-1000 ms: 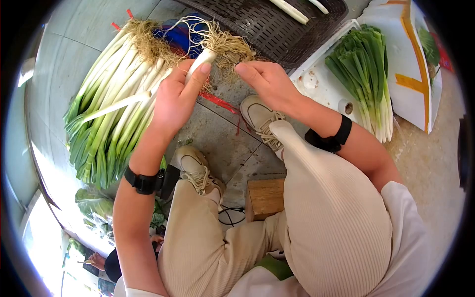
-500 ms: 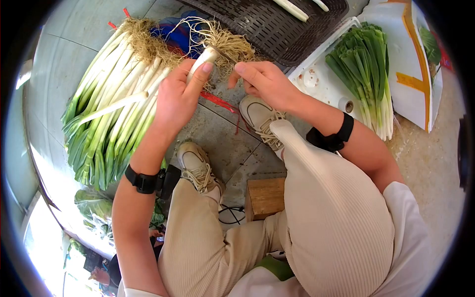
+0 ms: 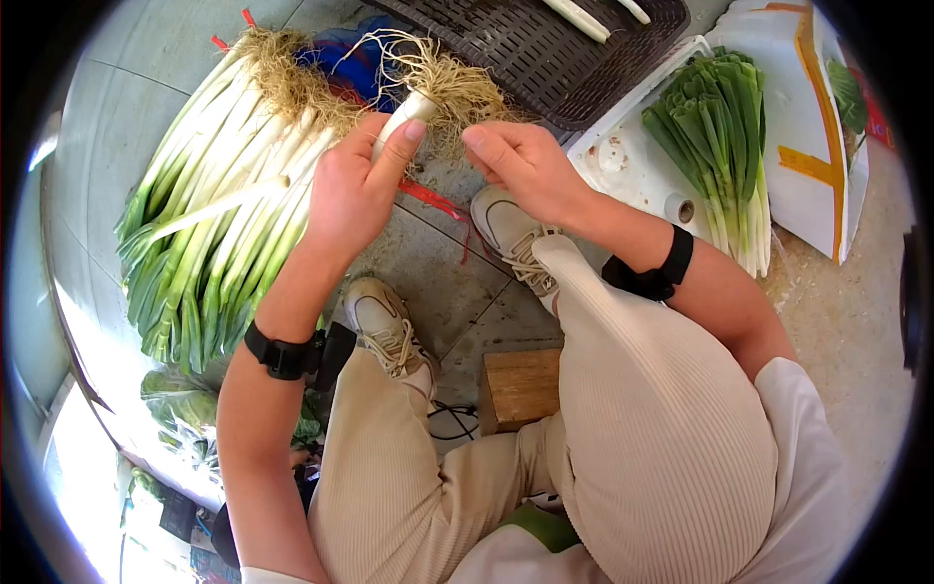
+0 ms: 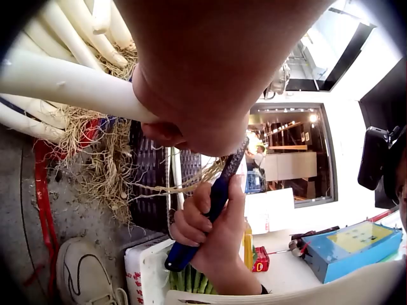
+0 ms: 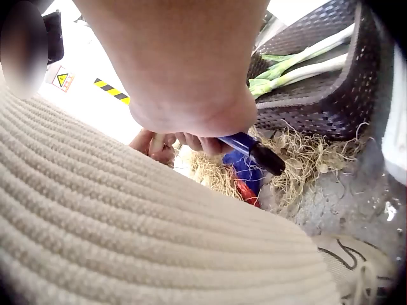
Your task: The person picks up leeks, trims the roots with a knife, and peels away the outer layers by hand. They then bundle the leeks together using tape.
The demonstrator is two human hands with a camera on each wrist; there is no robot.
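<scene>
My left hand grips a thick white leek, its root end up and its bushy tan roots spreading to the right. My right hand is just right of those roots, fingers curled. In the left wrist view it holds a knife by its blue handle, and the blade reaches up to the left hand's underside. The handle's dark butt end sticks out of the right hand in the right wrist view. A large pile of leeks lies left of my left hand.
A brown woven basket at the top holds a few trimmed leeks. To the right, a white foam box holds a green bunch of leeks. Red plastic strip lies on the tiles near my shoes. A wooden block stands between my legs.
The right hand's index finger, stretched out half a second ago, is now curled in, and the blade seen then against the root end shows less. The left hand keeps its grip on the leek.
</scene>
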